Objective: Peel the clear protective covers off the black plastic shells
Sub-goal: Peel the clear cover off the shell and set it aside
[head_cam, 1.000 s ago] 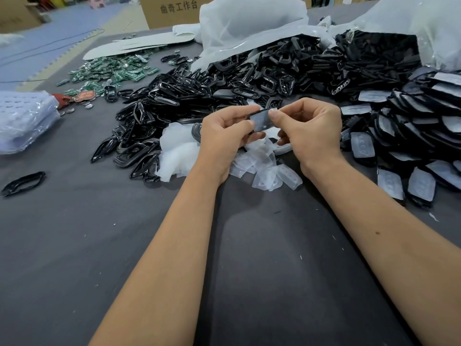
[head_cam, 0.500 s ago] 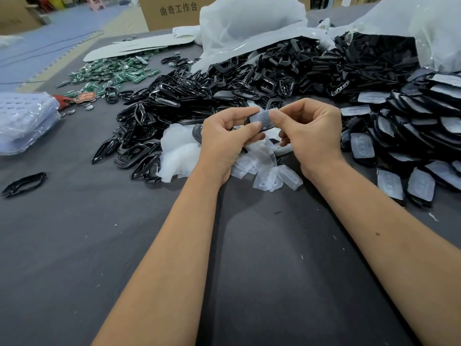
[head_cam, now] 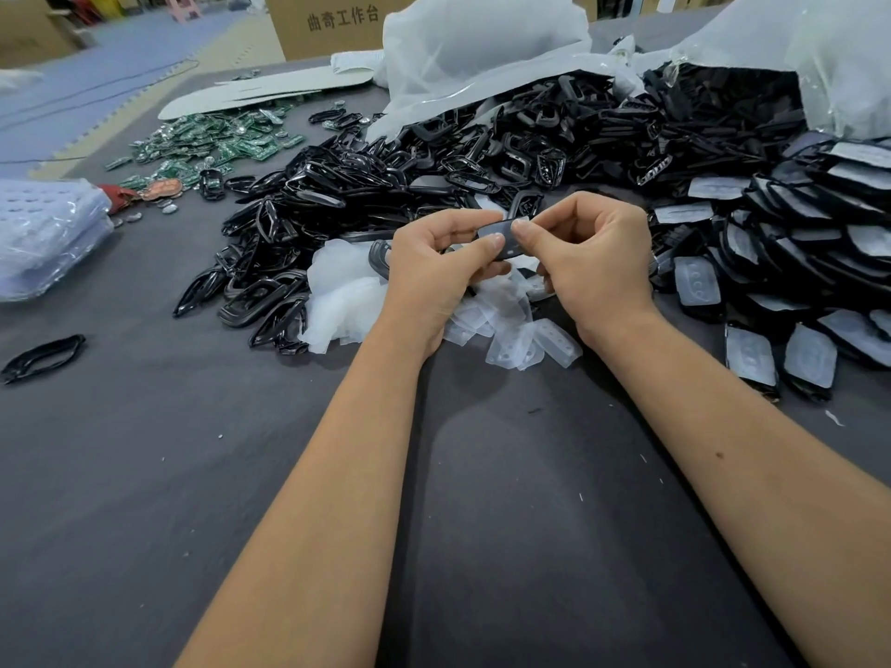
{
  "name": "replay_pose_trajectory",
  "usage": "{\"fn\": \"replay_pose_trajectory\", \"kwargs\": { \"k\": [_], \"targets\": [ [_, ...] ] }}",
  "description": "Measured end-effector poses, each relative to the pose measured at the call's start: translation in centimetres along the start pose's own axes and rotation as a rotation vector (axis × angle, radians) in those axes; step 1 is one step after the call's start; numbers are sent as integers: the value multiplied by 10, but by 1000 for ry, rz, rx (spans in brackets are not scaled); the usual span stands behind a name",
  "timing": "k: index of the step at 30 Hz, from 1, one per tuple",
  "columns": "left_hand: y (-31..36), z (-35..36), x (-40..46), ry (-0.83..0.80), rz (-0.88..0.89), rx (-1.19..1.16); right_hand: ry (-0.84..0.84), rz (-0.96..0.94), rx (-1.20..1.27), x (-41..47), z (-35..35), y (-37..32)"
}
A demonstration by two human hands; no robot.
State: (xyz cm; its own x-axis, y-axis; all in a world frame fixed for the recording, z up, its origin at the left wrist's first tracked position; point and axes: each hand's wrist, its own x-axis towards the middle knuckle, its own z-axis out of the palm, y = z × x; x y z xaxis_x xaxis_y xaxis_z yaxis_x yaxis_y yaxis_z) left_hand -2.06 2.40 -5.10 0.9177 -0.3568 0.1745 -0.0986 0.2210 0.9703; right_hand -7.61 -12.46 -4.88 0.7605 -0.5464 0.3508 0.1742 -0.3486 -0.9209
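Frame centre: both hands (head_cam: 520, 262) above loose peeled covers (head_cam: 511, 330); shell frames (head_cam: 337, 204) heaped left and behind; covered shells (head_cam: 795, 262) right; circuit boards (head_cam: 212, 147) upper left.

Held black shell (head_cam: 503, 237): mostly hidden behind fingertips of both hands; cover edge indistinct. Pile of peeled clear covers (head_cam: 511, 330): part hidden under hands. Cardboard box (head_cam: 332, 26), white plastic bags (head_cam: 477, 45): cropped by top edge.

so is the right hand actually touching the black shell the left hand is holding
Touching. The head view shows the right hand pinching the black shell, opposite the left hand.
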Motion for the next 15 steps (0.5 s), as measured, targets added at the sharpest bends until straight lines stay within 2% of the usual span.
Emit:
{"fn": "replay_pose_trajectory", "kwargs": {
  "k": [15],
  "targets": [
    [4,3,-2,36,-4,29,3,-13,13,2,0,2]
  ]
}}
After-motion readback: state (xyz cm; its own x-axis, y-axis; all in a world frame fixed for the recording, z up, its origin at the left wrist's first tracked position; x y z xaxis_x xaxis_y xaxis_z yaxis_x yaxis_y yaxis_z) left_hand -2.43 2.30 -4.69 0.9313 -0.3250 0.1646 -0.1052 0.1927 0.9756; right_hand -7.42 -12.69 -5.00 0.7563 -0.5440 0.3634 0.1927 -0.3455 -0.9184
